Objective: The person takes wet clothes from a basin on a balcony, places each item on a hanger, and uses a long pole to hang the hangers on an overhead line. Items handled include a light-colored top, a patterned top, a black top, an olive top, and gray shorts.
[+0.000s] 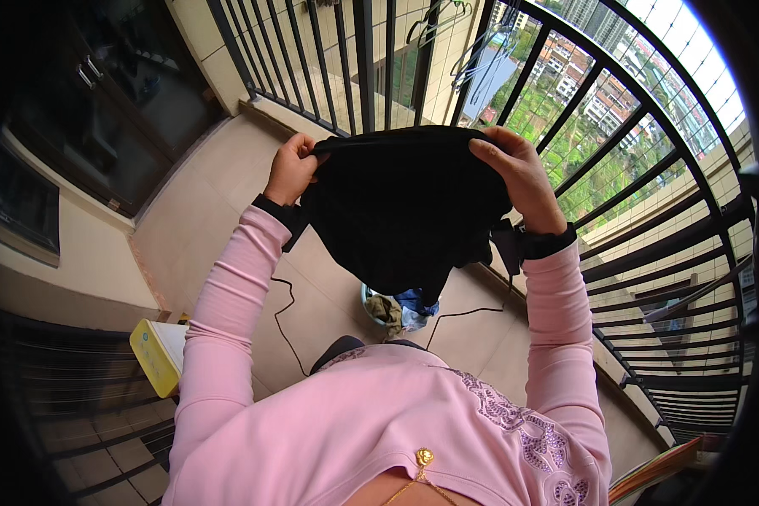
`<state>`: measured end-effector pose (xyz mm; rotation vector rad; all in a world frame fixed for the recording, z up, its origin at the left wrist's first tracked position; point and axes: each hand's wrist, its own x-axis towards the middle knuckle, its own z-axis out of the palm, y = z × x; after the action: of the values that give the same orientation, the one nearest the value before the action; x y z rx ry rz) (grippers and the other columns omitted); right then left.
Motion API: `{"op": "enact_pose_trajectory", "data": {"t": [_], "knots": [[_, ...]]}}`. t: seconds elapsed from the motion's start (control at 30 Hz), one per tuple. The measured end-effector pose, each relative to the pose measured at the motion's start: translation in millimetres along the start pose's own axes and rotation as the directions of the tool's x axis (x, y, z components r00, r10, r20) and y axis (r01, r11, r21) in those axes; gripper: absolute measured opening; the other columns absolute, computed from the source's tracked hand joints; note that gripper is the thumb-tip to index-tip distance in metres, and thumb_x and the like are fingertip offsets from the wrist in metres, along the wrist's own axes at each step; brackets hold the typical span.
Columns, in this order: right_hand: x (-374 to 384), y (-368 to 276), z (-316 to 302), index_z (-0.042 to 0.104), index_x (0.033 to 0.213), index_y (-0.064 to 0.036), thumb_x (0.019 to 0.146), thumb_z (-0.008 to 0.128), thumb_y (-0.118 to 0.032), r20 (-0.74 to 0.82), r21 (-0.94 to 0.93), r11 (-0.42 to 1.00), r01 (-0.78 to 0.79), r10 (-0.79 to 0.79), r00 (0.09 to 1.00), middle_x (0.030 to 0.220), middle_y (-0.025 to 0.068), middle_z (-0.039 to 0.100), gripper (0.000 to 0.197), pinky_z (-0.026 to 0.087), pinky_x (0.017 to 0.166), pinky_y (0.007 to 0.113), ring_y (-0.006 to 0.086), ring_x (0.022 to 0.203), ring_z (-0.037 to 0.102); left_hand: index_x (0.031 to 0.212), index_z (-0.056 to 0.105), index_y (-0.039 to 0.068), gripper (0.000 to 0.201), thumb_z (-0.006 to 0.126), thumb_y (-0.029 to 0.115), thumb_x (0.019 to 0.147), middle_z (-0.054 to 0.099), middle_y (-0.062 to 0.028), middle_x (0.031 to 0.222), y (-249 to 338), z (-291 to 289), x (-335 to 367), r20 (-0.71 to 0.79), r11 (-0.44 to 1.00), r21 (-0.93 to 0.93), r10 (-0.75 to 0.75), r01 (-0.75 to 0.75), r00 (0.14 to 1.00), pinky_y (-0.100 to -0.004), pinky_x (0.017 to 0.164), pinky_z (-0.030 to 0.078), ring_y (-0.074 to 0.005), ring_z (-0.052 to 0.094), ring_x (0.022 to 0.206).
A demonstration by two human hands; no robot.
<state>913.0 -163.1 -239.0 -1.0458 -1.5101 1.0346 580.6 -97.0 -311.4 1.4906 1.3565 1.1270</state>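
Observation:
A black garment [405, 202] hangs spread between my two hands, its top edge pulled nearly straight; I cannot tell which kind of garment it is. My left hand [292, 169] pinches the upper left corner. At the upper right corner, my right hand [519, 173] grips the cloth with the thumb on the near side. The lower part falls loosely in folds. Below it on the floor stands a basin [366, 305] of crumpled clothes, partly covered by the black cloth. An olive-brown piece [385, 314] and a blue piece [417, 308] show there.
Dark metal railing [632, 126] curves along the right and far side. Hangers [487, 63] hang at the far railing. Dark glass doors [101, 93] stand at the left. A yellow-edged box [153, 358] is beside my left arm. Thin black cables [285, 316] run down from both wrists.

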Motion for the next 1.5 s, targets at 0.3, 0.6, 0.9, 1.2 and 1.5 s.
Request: {"op": "enact_pose_trajectory", "data": {"t": [0.3,0.6,0.9,1.2,1.5], "knots": [[74,85,-36,0.063,0.106,0.0009,0.088,0.063,-0.029,-0.383,-0.185,0.982,0.038,-0.108,0.918,0.087,0.0049,0.063,0.035,0.044,0.072,0.023,0.01,0.077,0.056,0.1,0.056,0.004,0.023,0.067,-0.001,0.08,0.063,-0.0055,0.091,34,15,26,0.325,0.896,-0.428,0.033,0.116,0.945,-0.023,0.078,0.048,-0.0113,0.06,0.084],[214,133,-77,0.065,0.104,0.0039,0.082,0.068,-0.038,-0.516,-0.407,0.893,-0.191,-0.052,0.855,0.095,0.0163,0.068,0.048,0.048,0.082,0.03,0.0235,0.092,0.064,0.101,0.06,-0.001,0.02,0.053,0.001,0.082,0.06,0.0018,0.086,63,9,79,0.679,0.9,-0.374,0.102,0.223,0.727,-0.0181,0.071,0.045,-0.0052,0.054,0.075],[209,116,-46,0.064,0.099,0.0006,0.089,0.061,-0.019,-0.612,-0.168,0.98,0.102,-0.185,0.769,0.073,-0.0028,0.058,0.022,0.039,0.059,0.02,0.0052,0.064,0.05,0.097,0.062,-0.002,0.013,0.056,0.006,0.09,0.06,0.0026,0.082,51,16,128,0.39,0.89,-0.456,0.218,-0.018,0.895,-0.0176,0.067,0.046,-0.0038,0.053,0.073],[181,100,-65,0.063,0.099,-0.0029,0.093,0.055,-0.021,-0.698,-0.151,0.988,0.039,-0.135,0.704,0.063,-0.0074,0.048,0.021,0.032,0.048,0.019,0.0018,0.053,0.039,0.097,0.061,-0.003,0.015,0.06,0.01,0.089,0.059,0.0004,0.081,56,40,142,0.435,0.894,-0.442,0.286,-0.074,0.854,-0.019,0.066,0.046,-0.0058,0.053,0.072],[121,73,-45,0.057,0.108,-0.002,0.088,0.066,-0.021,-0.746,-0.332,0.943,0.015,-0.273,0.608,0.067,-0.0064,0.047,0.03,0.032,0.052,0.018,0.0023,0.058,0.041,0.092,0.057,0.0,0.009,0.06,0.007,0.087,0.056,0.002,0.08,51,51,145,0.44,0.895,-0.447,0.213,0.007,0.873,-0.0169,0.065,0.043,-0.0039,0.051,0.072]]}}
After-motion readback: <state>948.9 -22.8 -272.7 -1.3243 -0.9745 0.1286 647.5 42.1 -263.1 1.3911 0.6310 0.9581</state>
